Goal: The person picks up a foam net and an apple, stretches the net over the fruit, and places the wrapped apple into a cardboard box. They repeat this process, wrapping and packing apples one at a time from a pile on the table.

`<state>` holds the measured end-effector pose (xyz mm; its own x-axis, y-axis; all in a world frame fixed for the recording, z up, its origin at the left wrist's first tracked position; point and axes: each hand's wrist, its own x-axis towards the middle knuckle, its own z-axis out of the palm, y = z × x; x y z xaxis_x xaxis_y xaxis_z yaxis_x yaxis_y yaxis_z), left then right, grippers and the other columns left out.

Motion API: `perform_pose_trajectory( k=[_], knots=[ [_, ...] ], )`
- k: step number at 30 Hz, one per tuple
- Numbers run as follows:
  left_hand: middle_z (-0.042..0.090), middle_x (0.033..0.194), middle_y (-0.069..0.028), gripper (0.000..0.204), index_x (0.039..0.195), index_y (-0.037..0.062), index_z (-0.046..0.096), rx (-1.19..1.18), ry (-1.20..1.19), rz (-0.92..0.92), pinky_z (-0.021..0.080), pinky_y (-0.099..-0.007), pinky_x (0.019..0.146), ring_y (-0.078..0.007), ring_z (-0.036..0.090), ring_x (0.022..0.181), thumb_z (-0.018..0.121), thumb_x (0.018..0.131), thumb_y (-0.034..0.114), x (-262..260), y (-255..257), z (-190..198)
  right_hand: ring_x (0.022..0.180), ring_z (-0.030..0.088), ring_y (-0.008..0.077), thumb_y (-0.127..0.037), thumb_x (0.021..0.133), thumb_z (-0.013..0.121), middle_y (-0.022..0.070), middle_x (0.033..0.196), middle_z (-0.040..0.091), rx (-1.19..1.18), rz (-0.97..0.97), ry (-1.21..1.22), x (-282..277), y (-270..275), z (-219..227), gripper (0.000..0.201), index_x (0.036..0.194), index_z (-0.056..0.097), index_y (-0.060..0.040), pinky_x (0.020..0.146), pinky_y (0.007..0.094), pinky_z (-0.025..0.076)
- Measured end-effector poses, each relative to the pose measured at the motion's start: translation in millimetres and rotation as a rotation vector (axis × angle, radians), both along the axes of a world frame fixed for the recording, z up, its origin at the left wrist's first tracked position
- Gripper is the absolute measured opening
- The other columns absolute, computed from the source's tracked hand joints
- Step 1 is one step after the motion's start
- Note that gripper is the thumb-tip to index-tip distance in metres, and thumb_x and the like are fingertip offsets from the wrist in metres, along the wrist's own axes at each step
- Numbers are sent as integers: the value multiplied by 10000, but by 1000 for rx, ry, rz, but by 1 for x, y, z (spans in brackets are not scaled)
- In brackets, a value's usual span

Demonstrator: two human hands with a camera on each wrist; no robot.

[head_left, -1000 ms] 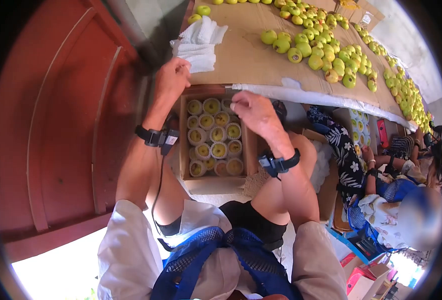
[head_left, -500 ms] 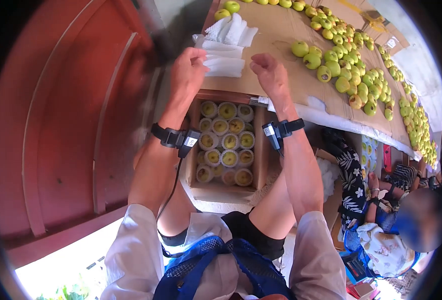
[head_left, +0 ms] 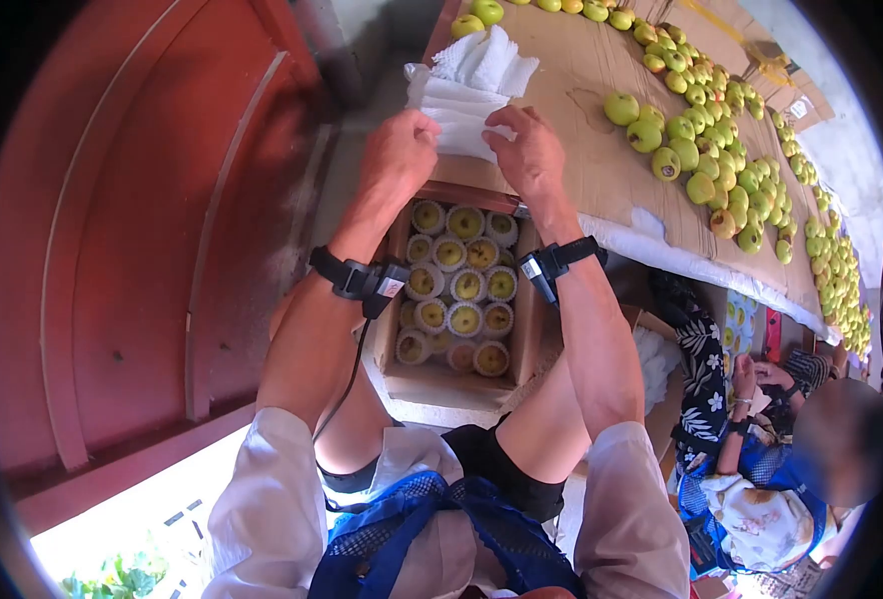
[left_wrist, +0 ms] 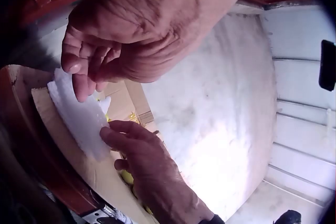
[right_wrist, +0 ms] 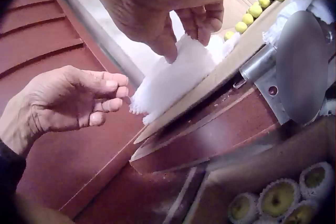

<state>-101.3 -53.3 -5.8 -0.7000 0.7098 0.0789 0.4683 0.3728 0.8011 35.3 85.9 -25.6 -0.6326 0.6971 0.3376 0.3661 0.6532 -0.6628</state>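
Note:
White foam net sleeves (head_left: 461,125) lie stacked on the cardboard-covered table, at its near left corner. My right hand (head_left: 531,155) is at the right end of the stack. In the right wrist view its thumb and fingertips pinch a raised edge of the top foam net (right_wrist: 176,79). My left hand (head_left: 399,155) is at the stack's left end, loosely bent and holding nothing; in the right wrist view its fingertips are just beside the foam. Below the table edge, between my knees, an open cardboard box (head_left: 441,387) holds apples (head_left: 464,319) in foam nets.
Many loose green apples (head_left: 731,180) cover the right part of the table (head_left: 581,180). A red panel (head_left: 142,220) stands close on the left. Another person (head_left: 761,509) sits at the right, near another box of wrapped apples (head_left: 739,324). A metal fitting (right_wrist: 262,66) sits at the table edge.
Both hands have moved forward from over the box and table edge to the foam nets. My right hand has come inward and taken the edge of one. The head view has shifted slightly.

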Motion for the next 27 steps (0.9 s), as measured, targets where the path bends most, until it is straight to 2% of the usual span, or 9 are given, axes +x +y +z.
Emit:
perform_pose_trajectory(
  k=[4,7,13,16,19,22,27],
  knots=[
    [729,988,-123,202,1083,-10,674,79,-15,36,552,-330,756,-178,724,819,522,963,48,-1,3,2,972,687,273,-223,868,719,102,1043,710,-133,-30,127,2,8,-4,201,1023,728,-96,845,368,526],
    [729,997,-122,209,1092,-7,673,99,-1,15,549,-324,770,-180,725,830,522,955,39,-1,5,5,933,714,267,-230,873,710,141,1014,740,-349,-48,143,7,15,-3,261,1058,721,-47,842,365,534],
    [724,1047,-122,215,1112,-7,670,163,-84,-22,536,-318,838,-183,723,863,563,931,40,1,18,4,877,716,258,-234,878,698,163,958,747,-375,-67,238,10,26,-25,304,1067,708,4,825,353,541],
    [724,1086,-132,226,1135,3,669,126,-42,-149,534,-338,879,-212,715,937,590,930,57,7,23,-2,885,707,230,-216,885,699,160,945,745,-431,-49,290,8,21,-21,300,1056,699,30,805,349,540],
    [719,1128,-136,238,1158,31,672,-20,160,-161,530,-368,917,-244,692,1022,614,932,76,10,23,-10,850,683,208,-194,901,692,136,931,730,-457,-130,379,5,17,-21,276,1044,688,42,769,350,536],
    [709,1153,-135,248,1161,46,677,-30,217,-140,524,-388,939,-266,674,1058,646,919,86,5,27,-23,846,647,190,-169,917,680,106,939,705,-599,-120,654,6,21,-25,244,1036,677,43,772,337,515],
    [702,1115,-139,233,1117,28,673,-24,262,-122,524,-398,926,-286,671,1029,671,886,62,10,24,-15,857,583,153,-171,919,679,70,938,669,-657,-212,643,24,21,-7,239,1041,673,35,772,301,463]
  ],
)
